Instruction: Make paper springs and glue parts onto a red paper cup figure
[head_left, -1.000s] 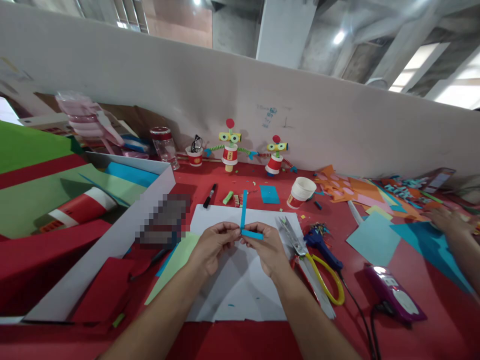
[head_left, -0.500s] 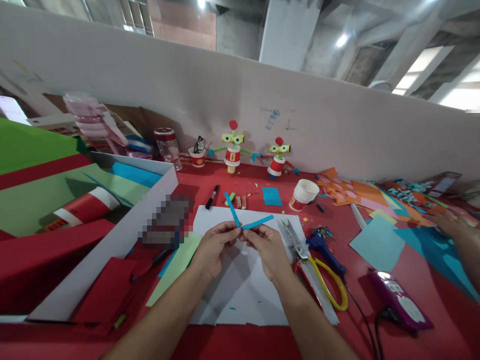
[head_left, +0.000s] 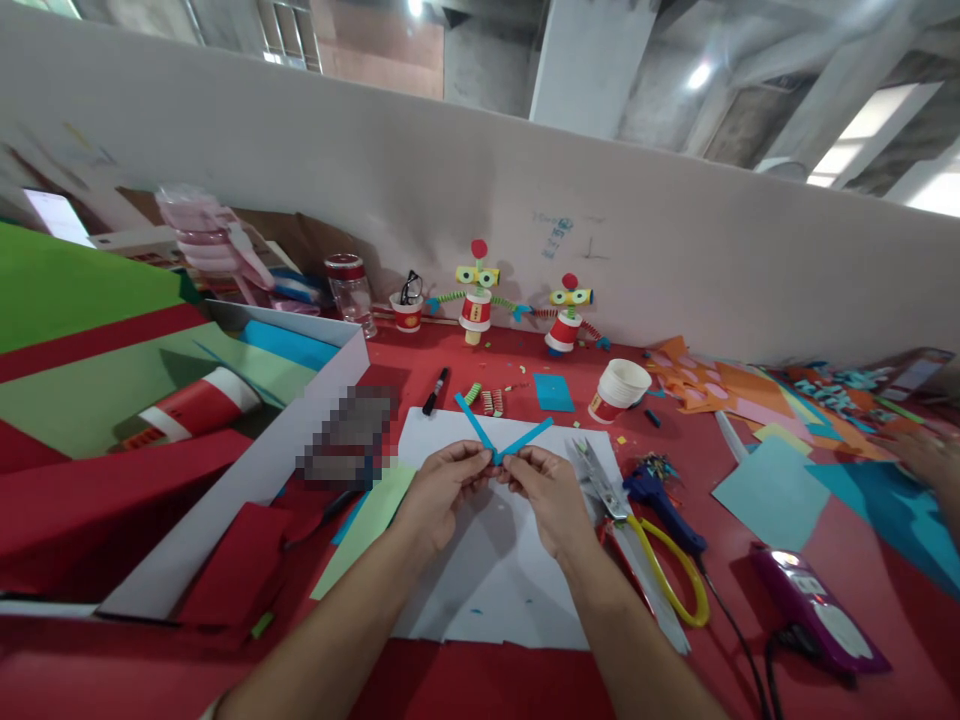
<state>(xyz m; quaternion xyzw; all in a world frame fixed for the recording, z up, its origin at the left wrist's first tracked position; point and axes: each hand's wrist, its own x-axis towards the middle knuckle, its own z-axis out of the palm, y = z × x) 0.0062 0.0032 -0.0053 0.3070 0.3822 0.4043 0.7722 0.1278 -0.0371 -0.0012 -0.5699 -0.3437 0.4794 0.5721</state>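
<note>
Over the white paper (head_left: 495, 580), both of my hands pinch blue paper strips (head_left: 527, 436) that meet in a V between my fingertips. My left hand (head_left: 446, 490) is closed on the left side of the joint. On its right side, my right hand (head_left: 547, 490) is closed too. The fingers partly hide where the strips join, so I cannot tell whether they are stuck together. Yellow-handled scissors (head_left: 664, 560) lie just right of my right hand. Beyond my fingers lie folded paper springs (head_left: 493, 402) and a blue paper square (head_left: 553, 392).
Two paper-cup robots (head_left: 475, 310) stand by the wall. Stacked paper cups (head_left: 621, 388), a blue glue gun (head_left: 667, 510) and a purple corded device (head_left: 821, 610) are on the right. A box (head_left: 315, 395) of coloured paper stands left. Another person's hand (head_left: 919, 455) is at far right.
The V of blue strips has turned slightly, and my fingertips have shifted at its joint. The whole view has moved a little, so things appear farther right.
</note>
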